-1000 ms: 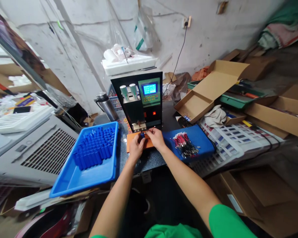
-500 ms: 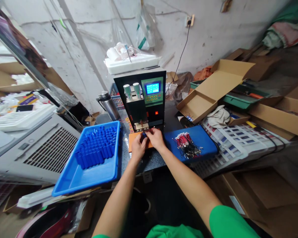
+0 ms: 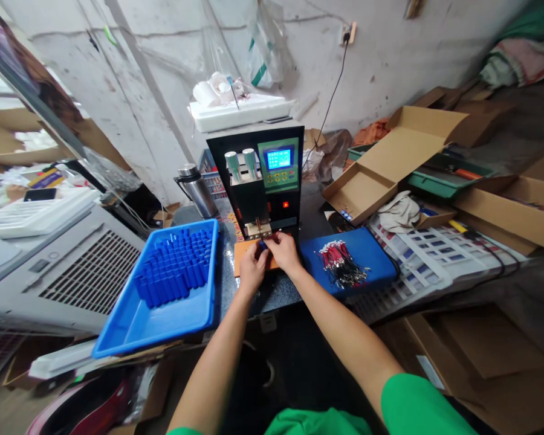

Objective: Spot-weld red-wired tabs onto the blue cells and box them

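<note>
Holding a small blue cell up under the welder's electrodes, both hands meet at the front of the machine, over the orange pad near the middle of the worktop. The left hand is closed around the cell's near end, its fingers curled under it. The right hand pinches in from the other side with thumb and forefinger, seemingly on the cell and a lead, though the parts are too small to tell. The cell's tip peeks out between the two sets of fingertips, just below the electrodes.

Judging by how things lie, much work is left: the blue tray at the worktop's left edge holds many upright cells, and a heap of red-and-black leads sits on the blue mat to the right. No finished pieces can be made out.
</note>
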`<state>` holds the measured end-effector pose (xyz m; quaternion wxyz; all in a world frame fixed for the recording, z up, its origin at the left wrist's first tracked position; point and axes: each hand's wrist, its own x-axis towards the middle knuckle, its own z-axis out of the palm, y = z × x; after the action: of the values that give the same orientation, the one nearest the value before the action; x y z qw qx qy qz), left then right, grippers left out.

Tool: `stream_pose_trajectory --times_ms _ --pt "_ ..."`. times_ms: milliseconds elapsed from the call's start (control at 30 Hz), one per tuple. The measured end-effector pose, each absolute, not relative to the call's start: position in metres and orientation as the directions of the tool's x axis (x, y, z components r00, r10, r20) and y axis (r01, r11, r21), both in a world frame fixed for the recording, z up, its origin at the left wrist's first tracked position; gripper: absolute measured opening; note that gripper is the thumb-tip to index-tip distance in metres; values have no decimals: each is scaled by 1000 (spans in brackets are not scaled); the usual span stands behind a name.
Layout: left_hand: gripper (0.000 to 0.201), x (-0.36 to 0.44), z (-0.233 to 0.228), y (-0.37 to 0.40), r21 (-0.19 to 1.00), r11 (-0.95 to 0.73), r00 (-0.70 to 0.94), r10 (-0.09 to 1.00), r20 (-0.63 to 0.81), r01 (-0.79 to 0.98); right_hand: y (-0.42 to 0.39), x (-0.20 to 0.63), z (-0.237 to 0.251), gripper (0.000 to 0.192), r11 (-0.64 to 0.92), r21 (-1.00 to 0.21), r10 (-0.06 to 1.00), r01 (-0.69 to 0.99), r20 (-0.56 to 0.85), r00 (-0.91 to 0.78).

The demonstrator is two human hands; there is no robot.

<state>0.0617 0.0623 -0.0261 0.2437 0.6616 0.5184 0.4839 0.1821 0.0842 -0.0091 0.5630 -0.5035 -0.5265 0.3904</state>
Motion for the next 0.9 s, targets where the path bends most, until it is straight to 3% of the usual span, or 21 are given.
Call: stream_pose_trajectory --times_ms 533,900 --pt "30 61 -30 63 849 -351 13 926 376 394 86 186 -17 24 200 -979 974 50 204 102" --pt "28 63 -30 65 810 -319 -10 928 372 492 79 208 -27 29 230 -967 972 109 234 26"
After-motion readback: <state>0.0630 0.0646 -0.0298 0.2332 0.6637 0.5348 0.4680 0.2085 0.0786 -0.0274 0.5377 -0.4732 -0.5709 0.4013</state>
